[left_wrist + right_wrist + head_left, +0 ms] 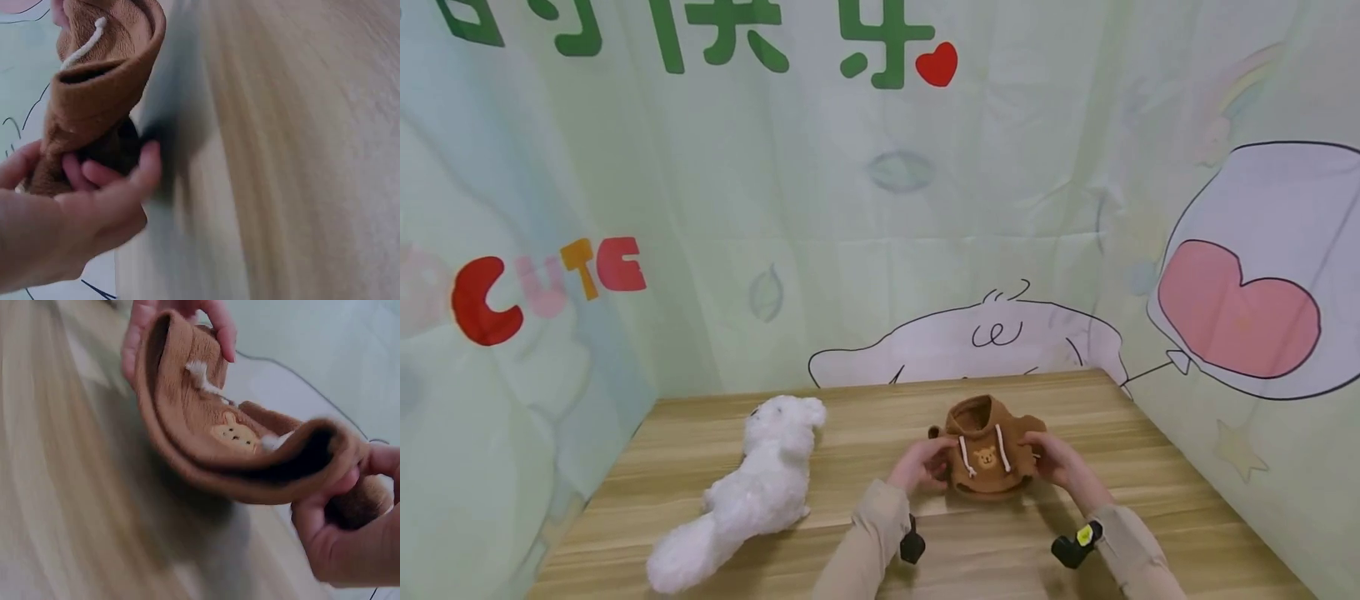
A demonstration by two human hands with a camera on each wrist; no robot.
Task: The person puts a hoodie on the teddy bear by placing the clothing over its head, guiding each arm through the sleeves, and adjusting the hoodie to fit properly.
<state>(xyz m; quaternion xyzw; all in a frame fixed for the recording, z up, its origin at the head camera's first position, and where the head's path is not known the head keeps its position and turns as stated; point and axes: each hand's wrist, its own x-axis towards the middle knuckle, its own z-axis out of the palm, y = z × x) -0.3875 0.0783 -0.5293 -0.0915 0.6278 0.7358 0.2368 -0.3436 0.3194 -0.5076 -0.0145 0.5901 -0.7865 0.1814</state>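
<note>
A small brown hoodie with white drawstrings and a bear face patch is held up just above the table between both hands. My left hand grips its left side, thumb and fingers pinching the cloth near the sleeve. On the other side my right hand pinches the right edge by the other sleeve. In the right wrist view the bottom hem of the hoodie gapes open, its inside dark. The left wrist view shows the left hand's fingers curled at the cloth.
A white fluffy plush toy with a long tail lies on the wooden table to the left. Printed curtains hang behind and at both sides of the table. Each wrist carries a black camera mount.
</note>
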